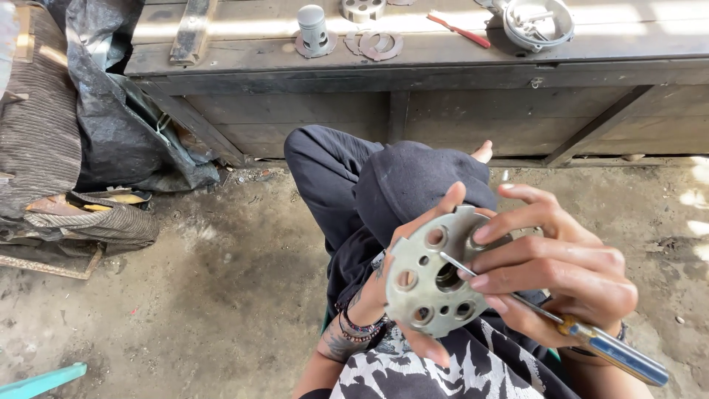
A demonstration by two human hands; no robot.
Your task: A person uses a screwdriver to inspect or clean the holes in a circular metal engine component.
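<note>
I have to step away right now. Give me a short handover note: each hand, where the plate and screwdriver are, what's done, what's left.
Left hand: grips the round metal plate by its rim, over the lap.
Right hand: holds the screwdriver, shaft across the plate's face, tip beside the centre hole.
Done: plate is off the bench; more parts lie there.
Left: whatever the screwdriver is working at the centre hole looks unfinished; I can't see a screw.

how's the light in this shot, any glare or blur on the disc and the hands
Head view: hard sunlight washes out the wooden bench top and the ground at the right edge; the round metal disc, left hand and right hand sit in even shade, sharp, without glare; the screwdriver handle shows a small highlight; the bench edge bows slightly, a wide-lens effect.
</note>
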